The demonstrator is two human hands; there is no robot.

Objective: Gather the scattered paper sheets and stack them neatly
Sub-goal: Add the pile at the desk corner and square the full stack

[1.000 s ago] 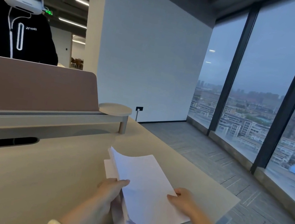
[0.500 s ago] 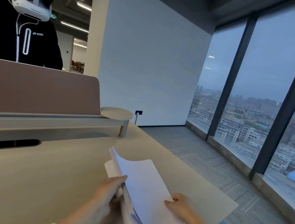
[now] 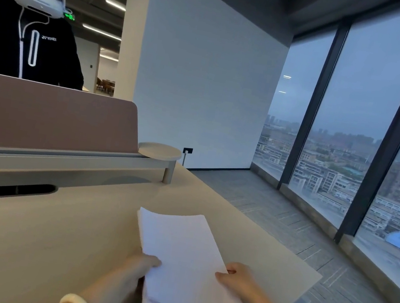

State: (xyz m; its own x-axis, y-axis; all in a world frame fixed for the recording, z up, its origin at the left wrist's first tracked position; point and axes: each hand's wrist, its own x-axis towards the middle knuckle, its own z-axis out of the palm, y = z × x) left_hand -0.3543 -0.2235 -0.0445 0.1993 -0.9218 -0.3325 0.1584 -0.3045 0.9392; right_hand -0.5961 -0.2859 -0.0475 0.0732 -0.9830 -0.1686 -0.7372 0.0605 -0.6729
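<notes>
On the desk [image 3: 43, 244], paper stack [image 3: 184, 263] between left hand [image 3: 138, 266] and right hand [image 3: 238, 278], both gripping its edges.

Curled left hand [image 3: 140, 266], curled right hand [image 3: 238, 278].

surface: beige desk [image 3: 43, 244] | on it: white paper stack [image 3: 182, 263], near right edge | rear: raised round stand [image 3: 160, 151]

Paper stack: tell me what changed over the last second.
The paper stack, earlier tilted up with a sheet sticking out beneath, has swung down into one even pile. The left hand and right hand still hold its sides. The desk is unchanged.
</notes>
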